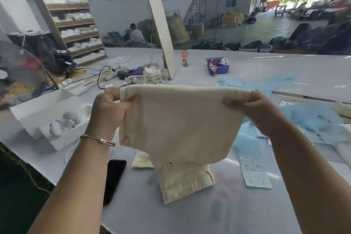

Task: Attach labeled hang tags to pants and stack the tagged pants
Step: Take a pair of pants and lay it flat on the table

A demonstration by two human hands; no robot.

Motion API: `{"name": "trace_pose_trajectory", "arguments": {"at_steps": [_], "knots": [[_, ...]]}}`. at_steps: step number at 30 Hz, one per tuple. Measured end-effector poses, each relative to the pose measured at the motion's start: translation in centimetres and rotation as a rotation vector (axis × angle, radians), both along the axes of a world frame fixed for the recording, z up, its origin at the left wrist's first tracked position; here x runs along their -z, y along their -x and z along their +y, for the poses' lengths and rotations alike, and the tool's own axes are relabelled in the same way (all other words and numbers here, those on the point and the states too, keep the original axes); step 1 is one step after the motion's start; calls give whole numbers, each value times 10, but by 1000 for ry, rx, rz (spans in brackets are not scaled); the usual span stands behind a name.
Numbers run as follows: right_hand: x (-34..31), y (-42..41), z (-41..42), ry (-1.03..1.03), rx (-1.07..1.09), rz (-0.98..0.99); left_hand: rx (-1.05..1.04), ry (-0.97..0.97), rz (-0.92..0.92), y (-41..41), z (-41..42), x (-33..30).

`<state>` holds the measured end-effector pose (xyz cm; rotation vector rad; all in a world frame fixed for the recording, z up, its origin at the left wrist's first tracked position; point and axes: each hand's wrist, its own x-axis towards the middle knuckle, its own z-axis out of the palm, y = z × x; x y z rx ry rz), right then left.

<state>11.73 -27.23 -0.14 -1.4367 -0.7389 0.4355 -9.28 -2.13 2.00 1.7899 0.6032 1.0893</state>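
Progress check, best guess only: looks early-ish in the cycle for this pair, bc I can't spot any hang tag on the cream pants [176,119] from this side, and there's no tidy stack of tagged ones anywhere that I can make out, so tagging + stacking prob still to go. Using the pants as the anchor and going l to r: far left of them is a white cardboard box [57,129] w/ pale rounded lumps inside, stiff flat walls, matte. Nearer, below-left of the pants, a black phone [114,180] lies flat on the table [171,218], glossy slab. Left hand [110,110] pinches the top left corner of the pants, thumb in front, fingers curled behind; thin metal bangle on that wrist. Pants themselves are held up off the table by the top edge, pulled taut between both hands, lower end draping down and touching the tabletop; fabric is a soft woven cotton-ish weave, off-white, folded edge on top looks thick and rounded, hem at the bottom is stitched and a bit grubby. Right hand [254,108] grips the top right corner the same way, fingers wrapped round the fold. Below-right of the pants, a printed paper label strip [254,173] lies flat, thin, prob the tag labels. Right and behind: crinkly light-blue plastic bags [311,118], floppy, semi see-thru.
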Motion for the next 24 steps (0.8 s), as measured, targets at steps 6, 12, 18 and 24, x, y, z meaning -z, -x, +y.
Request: {"name": "trace_pose_trajectory", "arguments": {"at_steps": [6,12,18,24], "knots": [[-30,33,-85,7,438,-214,-30,-253,-96,49,-99,-28],[-26,63,-157,-295,47,-32,-275,-301,209,82,-171,-35],[-11,78,-187,-273,-128,49,40,-408,705,79,-242,-16],[-23,76,-218,-236,-272,19,282,-558,994,42,-281,-42]]}}
